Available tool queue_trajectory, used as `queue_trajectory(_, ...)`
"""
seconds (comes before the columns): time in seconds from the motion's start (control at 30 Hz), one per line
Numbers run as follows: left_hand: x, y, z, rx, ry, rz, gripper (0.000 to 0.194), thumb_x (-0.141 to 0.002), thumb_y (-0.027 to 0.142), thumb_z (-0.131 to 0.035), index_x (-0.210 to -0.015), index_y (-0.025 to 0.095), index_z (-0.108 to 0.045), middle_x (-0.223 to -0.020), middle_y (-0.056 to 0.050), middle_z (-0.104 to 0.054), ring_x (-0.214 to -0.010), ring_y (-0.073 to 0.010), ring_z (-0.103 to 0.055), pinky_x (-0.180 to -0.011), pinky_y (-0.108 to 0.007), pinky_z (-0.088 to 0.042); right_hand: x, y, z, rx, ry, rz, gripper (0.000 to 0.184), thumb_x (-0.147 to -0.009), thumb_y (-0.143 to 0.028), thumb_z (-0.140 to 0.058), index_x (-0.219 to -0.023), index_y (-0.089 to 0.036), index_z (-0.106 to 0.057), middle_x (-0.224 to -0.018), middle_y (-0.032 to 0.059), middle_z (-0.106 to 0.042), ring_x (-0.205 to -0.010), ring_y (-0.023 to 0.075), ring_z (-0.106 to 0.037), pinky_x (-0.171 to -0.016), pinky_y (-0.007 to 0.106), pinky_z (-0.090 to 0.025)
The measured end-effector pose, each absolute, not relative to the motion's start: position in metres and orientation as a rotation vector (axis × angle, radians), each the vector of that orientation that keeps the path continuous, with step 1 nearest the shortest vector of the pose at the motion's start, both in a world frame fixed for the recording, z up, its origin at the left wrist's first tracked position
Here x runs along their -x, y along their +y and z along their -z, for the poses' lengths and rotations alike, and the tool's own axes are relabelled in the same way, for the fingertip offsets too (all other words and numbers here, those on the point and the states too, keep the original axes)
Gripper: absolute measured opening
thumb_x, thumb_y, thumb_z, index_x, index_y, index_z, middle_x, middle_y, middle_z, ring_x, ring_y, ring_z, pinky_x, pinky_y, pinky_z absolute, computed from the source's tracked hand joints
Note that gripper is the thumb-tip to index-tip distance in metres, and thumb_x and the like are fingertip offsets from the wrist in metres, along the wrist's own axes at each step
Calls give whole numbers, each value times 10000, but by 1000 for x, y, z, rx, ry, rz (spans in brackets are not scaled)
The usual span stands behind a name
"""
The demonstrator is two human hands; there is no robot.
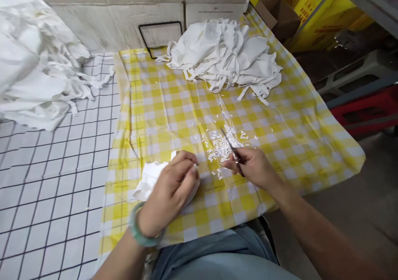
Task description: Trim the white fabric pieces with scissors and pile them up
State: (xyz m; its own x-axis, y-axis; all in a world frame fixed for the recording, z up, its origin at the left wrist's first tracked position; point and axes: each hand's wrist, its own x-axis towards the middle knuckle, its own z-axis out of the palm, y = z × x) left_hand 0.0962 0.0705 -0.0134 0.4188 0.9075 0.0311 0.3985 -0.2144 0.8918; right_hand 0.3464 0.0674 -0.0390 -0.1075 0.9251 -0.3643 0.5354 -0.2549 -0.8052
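My left hand (174, 188), with a pale green bangle at the wrist, is closed in a pinch on a white cloth piece (151, 176) near the table's front. Part of the cloth is hidden beneath the hand. To its right, my right hand (253, 166) grips dark small scissors (235, 159), whose blades point up and away over a heap of small white clippings (225, 145). Whether the blades are parted is hard to make out. A gap separates the scissors from the cloth.
At the back lies a pile of white cloth pieces with straps (224, 56); another white pile (37, 60) is at the left on a grid-patterned cloth (56, 180). Behind stand cardboard boxes (118, 25) and a black wire frame (161, 23). Yellow boxes and stools are at right.
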Motion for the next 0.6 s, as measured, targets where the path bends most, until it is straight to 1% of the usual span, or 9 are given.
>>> queue_trajectory(0.07, -60, 64, 11, -1955, 1366, -651, 249, -965, 314, -468, -757, 202, -547, -983, -81, -586, -861, -202, -592, -766, -339, -498, -343, 74, 30, 1715, -1671, -1206, 388, -732, -511, -745, -901, -216, -559, -753, 1, -607, -620, 146, -533, -574, 273, -434)
queue_trajectory(0.13, -28, 49, 17, -2110, 1664, -573, 249, -868, 449, -615, -869, 205, -568, -1134, -122, -574, -974, -282, -583, -840, -438, -503, -325, 78, 25, 1584, -1833, -1149, 539, -659, -493, -814, -1030, -230, -525, -994, 61, -638, -827, 207, -598, -729, 330, -490)
queue_trajectory(0.2, -12, 29, 28, -2154, 1788, -452, 499, -758, 497, -721, -1119, 197, -548, -1293, -172, -510, -1111, -362, -540, -908, -536, -485, -294, 74, 27, 1417, -2006, -1184, 620, -608, -419, -859, -1080, -230, -505, -1144, 95, -609, -1004, 257, -585, -862, 375, -482)
queue_trajectory(0.27, -12, 13, 39, -2083, 1692, -393, 608, -788, 380, -700, -1310, 192, -451, -1312, -183, -497, -1131, -346, -549, -913, -525, -503, -259, 65, 35, 1268, -2137, -1233, 488, -644, -254, -812, -1027, -220, -512, -1110, 86, -612, -1022, 257, -575, -893, 381, -472)
queue_trajectory(0.37, -26, 20, 40, -1956, 1498, -503, 367, -830, 105, -517, -1179, 214, -556, -1078, -93, -590, -955, -229, -616, -807, -375, -545, -220, 62, 45, 1150, -2108, -1240, 268, -674, -53, -620, -821, -222, -472, -889, 20, -608, -857, 192, -587, -779, 306, -480)
queue_trajectory(0.43, -38, 53, 25, -1974, 1459, -638, 277, -799, 44, -474, -974, 208, -612, -924, -46, -589, -836, -192, -605, -722, -313, -522, -213, 83, 40, 1141, -1952, -1171, 246, -673, -50, -577, -785, -226, -447, -809, -10, -577, -749, 156, -573, -681, 259, -466)
queue_trajectory(0.5, -57, 106, -1, -2058, 1460, -880, 203, -786, 56, -504, -893, 192, -610, -864, -33, -578, -805, -191, -583, -712, -311, -496, -222, 124, 18, 1164, -1780, -1000, 218, -700, -104, -591, -817, -231, -458, -790, -16, -568, -699, 145, -564, -640, 249, -457)
queue_trajectory(0.53, -69, 137, -17, -2094, 1460, -1052, 169, -790, 78, -532, -896, 184, -609, -869, -38, -581, -830, -201, -580, -744, -328, -495, -233, 148, 2, 1185, -1707, -893, 203, -722, -139, -600, -839, -233, -463, -792, -13, -572, -691, 147, -565, -640, 254, -460)
queue_trajectory(0.6, -99, 197, -45, -2078, 1392, -1397, 293, -809, 125, -586, -1098, 176, -585, -1039, -76, -612, -1000, -233, -582, -897, -390, -486, -264, 198, -36, 1228, -1611, -683, 188, -764, -211, -616, -864, -233, -459, -822, 7, -594, -729, 165, -583, -687, 280, -477)
